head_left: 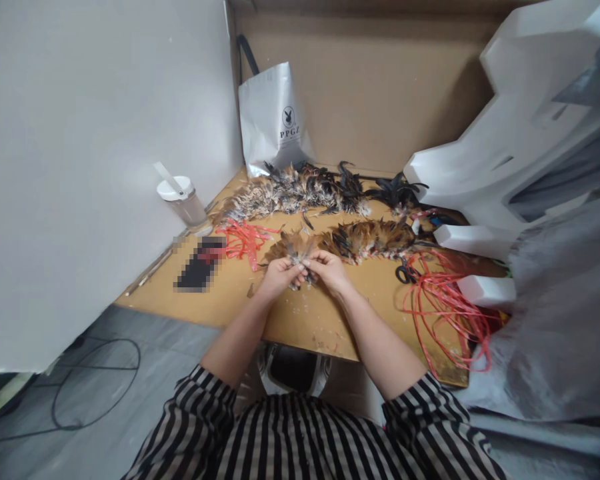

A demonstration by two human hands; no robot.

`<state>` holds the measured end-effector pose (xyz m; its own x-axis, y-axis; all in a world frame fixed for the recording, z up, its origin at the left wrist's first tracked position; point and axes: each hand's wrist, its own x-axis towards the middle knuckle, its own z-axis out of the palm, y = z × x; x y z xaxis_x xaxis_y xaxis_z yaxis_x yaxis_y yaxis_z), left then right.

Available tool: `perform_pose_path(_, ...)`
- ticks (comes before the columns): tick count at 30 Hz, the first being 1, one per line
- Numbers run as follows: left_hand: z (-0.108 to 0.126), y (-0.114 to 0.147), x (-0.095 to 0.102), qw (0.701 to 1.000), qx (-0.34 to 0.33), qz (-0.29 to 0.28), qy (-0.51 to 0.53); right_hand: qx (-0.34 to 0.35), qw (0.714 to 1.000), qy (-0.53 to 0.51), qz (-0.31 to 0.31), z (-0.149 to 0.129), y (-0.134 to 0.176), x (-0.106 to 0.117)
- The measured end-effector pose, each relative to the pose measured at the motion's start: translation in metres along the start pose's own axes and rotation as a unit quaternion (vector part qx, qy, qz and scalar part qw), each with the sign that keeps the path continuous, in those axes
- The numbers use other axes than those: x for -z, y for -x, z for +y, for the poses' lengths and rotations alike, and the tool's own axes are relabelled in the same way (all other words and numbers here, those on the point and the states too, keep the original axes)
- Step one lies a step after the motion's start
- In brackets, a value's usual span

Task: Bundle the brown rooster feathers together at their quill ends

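My left hand (281, 276) and my right hand (329, 271) meet at the middle of the table, fingertips pinched together on a bunch of brown feathers (291, 245). The feathers fan out beyond the fingers, and their lower ends poke out between the hands. Just past my right hand lies a row of brown and black feathers (370, 241). Behind it stretches a longer, paler row of feathers (285, 193), with dark feathers (397, 192) at its right end. A heap of red plastic strips (245, 239) rests beyond my left hand.
On the left stand a lidded cup (185, 203) and a blurred dark object (200, 267). A silver bag (273, 120) leans at the back. To the right are black-handled scissors (407, 272), tangled red plastic strands (437, 307) and large white foam pieces (460, 160).
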<state>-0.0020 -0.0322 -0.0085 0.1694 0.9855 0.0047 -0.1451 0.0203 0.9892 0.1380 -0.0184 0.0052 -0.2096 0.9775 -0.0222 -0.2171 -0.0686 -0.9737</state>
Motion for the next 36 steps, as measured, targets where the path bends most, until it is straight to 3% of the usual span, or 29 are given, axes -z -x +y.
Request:
perform_pose_path(11,-0.0028,0.0005,0.0038,0.993,0.082,-0.046,0.073,-0.033,0.998,-0.055,0.007,0.0083,-0.0026,0.0015)
perform_pose_path(18,-0.0024,0.0,0.0041,0.994,0.078,-0.041,0.069,-0.044,0.995,-0.087,-0.014,0.0072,0.0002,-0.0026)
perform_pose_path(25,-0.0033,-0.0014,0.0031,0.999,0.045,-0.025,-0.014,-0.025,0.999,-0.032,0.004,0.0029,0.001,-0.0014)
perform_pose_path(30,-0.0038,-0.0008,0.0018,0.999,0.045,-0.028,-0.014,-0.022,1.0,-0.014,0.018,0.0015,0.0014,-0.0012)
perform_pose_path(36,-0.0031,0.0017,0.0013,0.997,0.059,-0.045,0.031,-0.026,0.997,-0.056,-0.041,0.0024,0.0036,-0.0053)
